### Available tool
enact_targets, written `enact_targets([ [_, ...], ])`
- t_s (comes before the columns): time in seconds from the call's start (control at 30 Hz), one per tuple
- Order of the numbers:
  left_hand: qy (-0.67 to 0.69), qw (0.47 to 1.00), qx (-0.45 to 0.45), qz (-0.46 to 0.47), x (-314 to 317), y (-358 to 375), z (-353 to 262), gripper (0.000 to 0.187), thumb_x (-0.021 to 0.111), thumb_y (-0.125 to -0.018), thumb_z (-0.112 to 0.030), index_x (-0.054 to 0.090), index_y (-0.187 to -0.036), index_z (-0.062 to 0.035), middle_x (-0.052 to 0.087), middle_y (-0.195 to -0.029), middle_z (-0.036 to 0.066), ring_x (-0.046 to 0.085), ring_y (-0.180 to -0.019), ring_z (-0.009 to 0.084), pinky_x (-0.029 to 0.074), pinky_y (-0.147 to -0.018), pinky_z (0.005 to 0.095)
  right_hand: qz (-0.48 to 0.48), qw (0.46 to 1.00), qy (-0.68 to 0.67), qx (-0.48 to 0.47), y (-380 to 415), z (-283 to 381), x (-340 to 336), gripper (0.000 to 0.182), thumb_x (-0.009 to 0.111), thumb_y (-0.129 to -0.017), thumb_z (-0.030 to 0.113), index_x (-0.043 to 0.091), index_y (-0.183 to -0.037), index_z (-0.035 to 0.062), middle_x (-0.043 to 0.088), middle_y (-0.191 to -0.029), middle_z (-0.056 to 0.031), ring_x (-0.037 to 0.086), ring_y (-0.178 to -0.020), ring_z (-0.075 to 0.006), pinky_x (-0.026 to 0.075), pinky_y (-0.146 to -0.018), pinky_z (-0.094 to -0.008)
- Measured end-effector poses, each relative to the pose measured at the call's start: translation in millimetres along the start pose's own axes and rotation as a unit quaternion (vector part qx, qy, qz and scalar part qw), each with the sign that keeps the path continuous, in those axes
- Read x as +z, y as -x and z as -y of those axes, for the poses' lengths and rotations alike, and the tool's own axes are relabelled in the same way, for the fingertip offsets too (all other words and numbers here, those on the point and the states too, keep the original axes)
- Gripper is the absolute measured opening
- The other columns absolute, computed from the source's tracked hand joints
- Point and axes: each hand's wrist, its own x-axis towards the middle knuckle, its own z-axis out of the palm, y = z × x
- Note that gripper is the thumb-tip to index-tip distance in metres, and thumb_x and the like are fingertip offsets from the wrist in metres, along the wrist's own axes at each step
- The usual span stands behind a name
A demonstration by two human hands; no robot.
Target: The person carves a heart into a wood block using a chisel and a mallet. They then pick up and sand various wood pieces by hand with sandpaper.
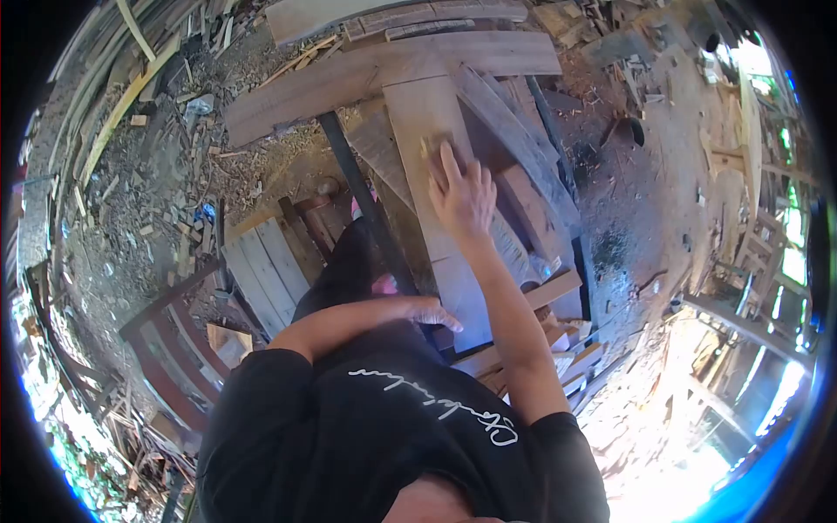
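A long flat wooden board runs away from my body across a dark-framed stand. My right hand reaches far out over it, palm down, fingers stretched and spread on the board's surface. A blurred darker patch with light dust lies at those fingertips. Close to my body, my left hand rests at the board's left edge, its fingers extended and holding nothing visible. At the far end, a wide plank lies crosswise.
Loose planks lean along the board's right side, with wood offcuts near my right elbow. A dark metal bar stands on the left. Slatted wood pieces and a brown slatted frame lie left. Scraps litter the dirt floor.
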Motion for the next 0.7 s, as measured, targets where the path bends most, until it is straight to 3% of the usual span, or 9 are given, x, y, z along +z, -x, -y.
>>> enact_targets([
  [0.07, 0.017, 0.994, 0.1, -0.032, -1, -7, 7, 0.039, 0.081, -0.083, -0.029, 0.069, -0.112, -0.005, 0.069, -0.107, 0.003, 0.06, -0.096, 0.0141, 0.047, -0.09, 0.0321, -0.022, 0.999, -0.014, -0.024, 70, -17, -20, 0.065, 0.072, -0.08, 0.029, 0.052, -0.142, 0.0255, 0.059, -0.109, -0.0123, 0.056, -0.094, -0.0329, 0.045, -0.078, -0.0464],
  [0.23, -0.01, 0.994, 0.084, -0.073, -1, -4, -15, 0.047, 0.08, -0.084, -0.032, 0.064, -0.123, -0.0099, 0.067, -0.114, 0.002, 0.059, -0.103, 0.0153, 0.047, -0.094, 0.0322, 0.003, 1.0, -0.009, 0.009, 179, -53, -60, 0.066, 0.073, -0.077, 0.027, 0.054, -0.14, 0.0247, 0.058, -0.102, -0.0121, 0.057, -0.089, -0.0323, 0.046, -0.078, -0.046],
  [0.33, -0.047, 0.996, 0.004, -0.078, -8, 10, -31, 0.045, 0.079, -0.084, -0.04, 0.068, -0.117, -0.0111, 0.068, -0.113, 0.003, 0.06, -0.103, 0.0154, 0.046, -0.093, 0.0316, -0.017, 0.998, -0.02, 0.063, 195, -61, -59, 0.064, 0.074, -0.076, 0.028, 0.055, -0.137, 0.0238, 0.054, -0.093, -0.0119, 0.056, -0.089, -0.0321, 0.046, -0.077, -0.0456],
  [0.43, -0.277, 0.95, -0.062, -0.128, -17, 43, -47, 0.05, 0.077, -0.083, -0.05, 0.07, -0.103, -0.0046, 0.07, -0.099, 0.009, 0.066, -0.087, 0.0215, 0.052, -0.076, 0.0391, -0.035, 0.996, -0.001, 0.079, 195, -58, -52, 0.065, 0.075, -0.076, 0.028, 0.055, -0.138, 0.024, 0.054, -0.094, -0.012, 0.056, -0.09, -0.032, 0.045, -0.076, -0.046],
  [0.47, -0.333, 0.923, 0.006, -0.192, -22, 58, -54, 0.049, 0.075, -0.085, -0.05, 0.069, -0.095, -0.0017, 0.069, -0.09, 0.01, 0.067, -0.077, 0.0261, 0.052, -0.068, 0.0401, -0.044, 0.995, -0.004, 0.086, 196, -56, -51, 0.065, 0.075, -0.076, 0.028, 0.055, -0.138, 0.024, 0.054, -0.094, -0.012, 0.056, -0.09, -0.032, 0.045, -0.076, -0.046],
  [0.53, -0.381, 0.824, 0.131, -0.398, -33, 72, -69, 0.045, 0.073, -0.085, -0.045, 0.069, -0.096, -0.0015, 0.07, -0.089, 0.008, 0.068, -0.082, 0.0277, 0.052, -0.074, 0.0386, -0.052, 0.995, -0.003, 0.088, 196, -54, -52, 0.066, 0.075, -0.076, 0.029, 0.054, -0.139, 0.0251, 0.055, -0.095, -0.0119, 0.056, -0.091, -0.0319, 0.044, -0.075, -0.0463],
  [0.6, -0.423, 0.699, 0.233, -0.528, -41, 71, -92, 0.047, 0.072, -0.085, -0.041, 0.064, -0.113, -0.0046, 0.065, -0.109, 0.014, 0.064, -0.101, 0.0252, 0.049, -0.084, 0.0408, -0.057, 0.994, 0.001, 0.095, 197, -53, -50, 0.067, 0.075, -0.076, 0.03, 0.054, -0.139, 0.0258, 0.055, -0.096, -0.0117, 0.056, -0.091, -0.032, 0.044, -0.075, -0.0463],
  [0.63, -0.426, 0.696, 0.237, -0.528, -43, 66, -103, 0.047, 0.072, -0.085, -0.041, 0.064, -0.113, -0.0046, 0.065, -0.109, 0.014, 0.064, -0.101, 0.0252, 0.049, -0.084, 0.0408, -0.054, 0.994, 0.007, 0.097, 196, -52, -50, 0.067, 0.075, -0.076, 0.03, 0.054, -0.14, 0.0265, 0.055, -0.097, -0.0116, 0.056, -0.092, -0.0321, 0.045, -0.075, -0.0464],
  [0.7, -0.565, 0.489, 0.206, -0.632, -45, 54, -119, 0.075, 0.064, -0.087, -0.052, 0.045, -0.144, -0.0062, 0.047, -0.146, 0.018, 0.038, -0.139, 0.0349, 0.038, -0.101, 0.057, -0.051, 0.993, 0.01, 0.102, 195, -50, -50, 0.068, 0.075, -0.076, 0.03, 0.054, -0.14, 0.0267, 0.055, -0.098, -0.0116, 0.056, -0.093, -0.0322, 0.045, -0.075, -0.0464],
])
